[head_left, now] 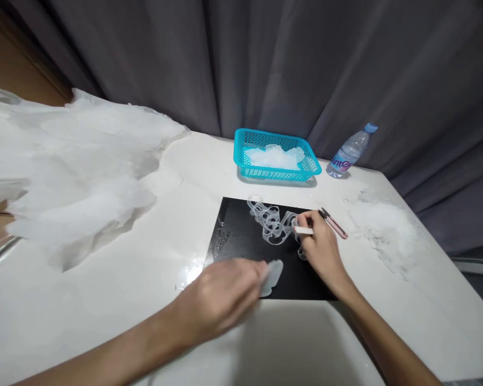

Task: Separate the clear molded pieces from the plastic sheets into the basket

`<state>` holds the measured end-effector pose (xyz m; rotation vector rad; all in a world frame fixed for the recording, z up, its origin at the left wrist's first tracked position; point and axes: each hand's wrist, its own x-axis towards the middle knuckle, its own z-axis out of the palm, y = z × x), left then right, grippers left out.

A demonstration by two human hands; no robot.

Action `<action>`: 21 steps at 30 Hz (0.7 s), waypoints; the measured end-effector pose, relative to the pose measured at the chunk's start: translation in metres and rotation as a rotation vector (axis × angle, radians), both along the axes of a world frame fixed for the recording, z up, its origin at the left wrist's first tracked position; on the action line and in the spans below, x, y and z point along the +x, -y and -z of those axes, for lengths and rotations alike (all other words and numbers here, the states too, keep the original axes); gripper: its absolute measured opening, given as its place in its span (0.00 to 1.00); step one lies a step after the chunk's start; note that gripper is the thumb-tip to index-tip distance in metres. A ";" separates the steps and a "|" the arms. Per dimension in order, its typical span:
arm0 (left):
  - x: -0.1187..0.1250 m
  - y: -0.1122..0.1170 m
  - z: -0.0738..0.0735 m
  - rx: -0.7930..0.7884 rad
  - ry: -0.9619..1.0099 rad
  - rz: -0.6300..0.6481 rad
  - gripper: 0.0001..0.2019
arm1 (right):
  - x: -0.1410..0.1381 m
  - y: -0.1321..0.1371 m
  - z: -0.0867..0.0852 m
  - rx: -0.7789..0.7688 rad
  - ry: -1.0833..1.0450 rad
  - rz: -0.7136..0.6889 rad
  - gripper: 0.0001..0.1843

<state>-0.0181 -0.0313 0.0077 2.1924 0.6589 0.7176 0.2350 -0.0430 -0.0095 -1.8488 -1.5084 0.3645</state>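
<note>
My left hand [229,289] is closed on a small translucent white sheet piece [272,279] with a rounded edge, above the near edge of a black mat [247,249]. My right hand [320,244] is closed over the mat's right side, with a short white stick-like tool [304,230] jutting from its fingers. Under and beside those fingers lies a tangled, curly translucent cut-out strip [276,228]; whether they also grip it I cannot tell. Beyond the right hand lie pink-handled thread snips [335,224], partly over the mat's edge.
A turquoise basket [279,174] holding translucent white pieces [276,157] stands at the back, with a water bottle [352,153] to its right. Large piled white sheets [84,166] cover the left. Clear scraps [388,230] lie at right. A grey curtain [257,64] hangs behind the white table [177,225].
</note>
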 end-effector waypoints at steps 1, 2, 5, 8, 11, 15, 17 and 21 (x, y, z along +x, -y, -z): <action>-0.001 -0.003 -0.003 -0.164 0.016 -0.069 0.09 | 0.010 -0.001 0.000 0.001 0.042 0.019 0.13; -0.002 -0.007 -0.007 -0.335 0.031 -0.121 0.11 | 0.018 -0.002 0.000 0.002 0.078 0.028 0.15; -0.004 -0.021 -0.017 -0.712 0.129 -0.104 0.14 | 0.028 0.001 0.001 0.053 0.181 0.018 0.19; -0.004 -0.028 -0.021 -0.792 0.220 -0.076 0.14 | 0.016 0.004 0.006 0.091 0.279 -0.122 0.31; -0.004 -0.028 -0.018 -0.775 0.254 -0.108 0.13 | 0.003 0.002 0.013 0.083 0.355 -0.271 0.23; -0.005 -0.027 -0.014 -0.853 0.321 -0.040 0.11 | 0.020 -0.007 0.005 0.132 0.265 -0.296 0.13; -0.005 -0.028 -0.013 -0.899 0.362 0.009 0.10 | 0.047 -0.008 -0.009 0.198 0.123 -0.139 0.11; -0.004 -0.030 -0.013 -0.929 0.408 0.052 0.11 | 0.122 0.011 -0.037 0.284 -0.068 0.268 0.13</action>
